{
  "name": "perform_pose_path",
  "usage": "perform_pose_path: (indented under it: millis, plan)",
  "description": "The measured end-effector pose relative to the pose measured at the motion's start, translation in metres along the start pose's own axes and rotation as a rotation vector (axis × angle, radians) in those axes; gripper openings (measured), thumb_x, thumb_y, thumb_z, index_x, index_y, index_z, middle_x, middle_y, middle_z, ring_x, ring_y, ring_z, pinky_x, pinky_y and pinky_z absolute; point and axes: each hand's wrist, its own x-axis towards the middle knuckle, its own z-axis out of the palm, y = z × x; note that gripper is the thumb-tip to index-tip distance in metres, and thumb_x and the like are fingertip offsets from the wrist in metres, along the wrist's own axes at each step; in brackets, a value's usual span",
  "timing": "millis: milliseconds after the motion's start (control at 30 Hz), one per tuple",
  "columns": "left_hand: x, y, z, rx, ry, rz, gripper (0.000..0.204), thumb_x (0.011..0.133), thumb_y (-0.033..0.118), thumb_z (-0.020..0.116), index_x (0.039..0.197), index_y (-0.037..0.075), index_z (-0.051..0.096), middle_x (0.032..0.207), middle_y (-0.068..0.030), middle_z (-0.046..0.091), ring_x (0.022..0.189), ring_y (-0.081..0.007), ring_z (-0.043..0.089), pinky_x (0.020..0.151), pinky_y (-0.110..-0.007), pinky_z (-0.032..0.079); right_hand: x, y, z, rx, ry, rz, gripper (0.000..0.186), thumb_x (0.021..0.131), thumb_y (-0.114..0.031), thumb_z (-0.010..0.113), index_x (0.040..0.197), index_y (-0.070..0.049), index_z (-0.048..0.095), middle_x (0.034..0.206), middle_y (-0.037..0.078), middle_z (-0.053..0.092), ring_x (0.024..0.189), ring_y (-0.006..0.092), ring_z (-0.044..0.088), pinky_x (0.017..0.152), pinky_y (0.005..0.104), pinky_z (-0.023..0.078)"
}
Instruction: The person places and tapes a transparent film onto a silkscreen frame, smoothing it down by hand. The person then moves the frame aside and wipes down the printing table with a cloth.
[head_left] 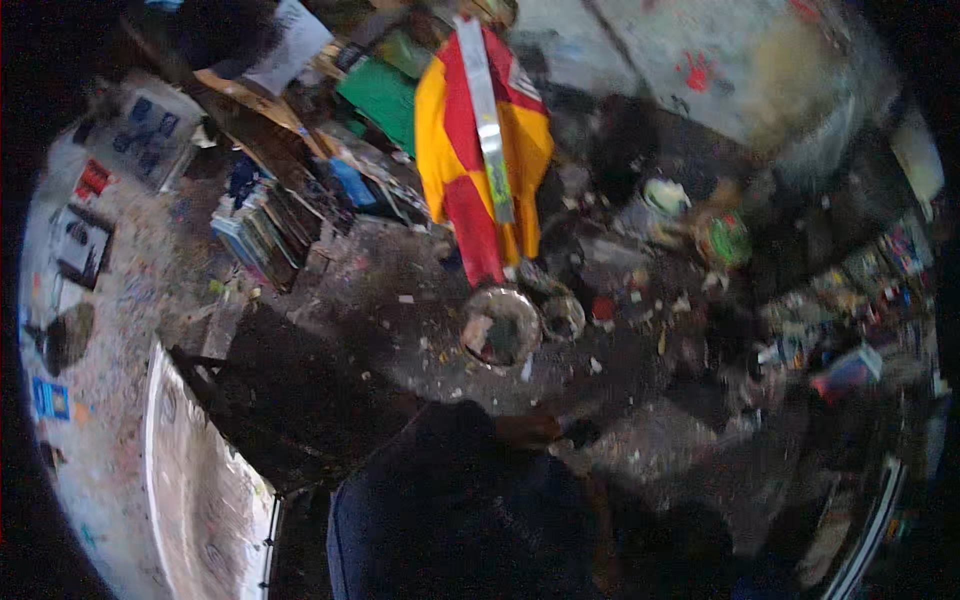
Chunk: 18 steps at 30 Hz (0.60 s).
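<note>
My right hand is low in the centre, blurred and dim, at the top of a dark blue garment on my body. A dark, indistinct shape lies beside it; whether the fingers grip it, I cannot tell. My left hand is not visible. Beyond the hand stand a round, paint-crusted container and a smaller one. Above these is a red and yellow panelled item, crossed lengthwise by a pale metal strip.
Leaning boards and a green sheet are at upper left. A white-edged slab lies at lower left. A green-topped tub and jumbled supplies crowd the right. The floor is littered with scraps.
</note>
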Motion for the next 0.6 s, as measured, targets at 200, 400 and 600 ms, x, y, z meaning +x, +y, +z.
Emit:
perform_pose_path:
  millis: [200,400,600]
  plan:
    - [-0.004,-0.018,-0.037,-0.094,0.218,-0.139,0.031,0.089,0.029,0.061,0.094,-0.001,0.068,0.079,-0.0129,0.067,0.072,-0.0291,0.062,0.068,-0.042,0.051,0.079,-0.056,-0.028,-0.138,-0.162,-0.131,0.038,0.091,-0.026,0.066,0.123,-0.006,0.065,0.112,0.016,0.069,0.105,0.0297,0.066,0.089,0.0442,0.052]
    - [-0.024,-0.035,-0.057,-0.202,0.525,-0.332,0.03,0.088,0.028,0.061,0.093,-0.001,0.069,0.078,-0.0141,0.067,0.071,-0.0307,0.062,0.068,-0.043,0.051,0.153,-0.094,-0.095,-0.326,-0.293,-0.237,0.037,0.091,-0.027,0.066,0.123,-0.006,0.065,0.112,0.016,0.068,0.105,0.029,0.065,0.09,0.0438,0.052]
    - [-0.019,-0.033,-0.077,-0.317,0.797,-0.419,0.029,0.087,0.026,0.061,0.091,-0.002,0.069,0.077,-0.0154,0.067,0.071,-0.0323,0.063,0.067,-0.044,0.052,0.217,-0.152,-0.156,-0.48,-0.357,-0.313,0.037,0.092,-0.027,0.066,0.123,-0.006,0.065,0.112,0.015,0.068,0.105,0.0284,0.065,0.09,0.0435,0.051]
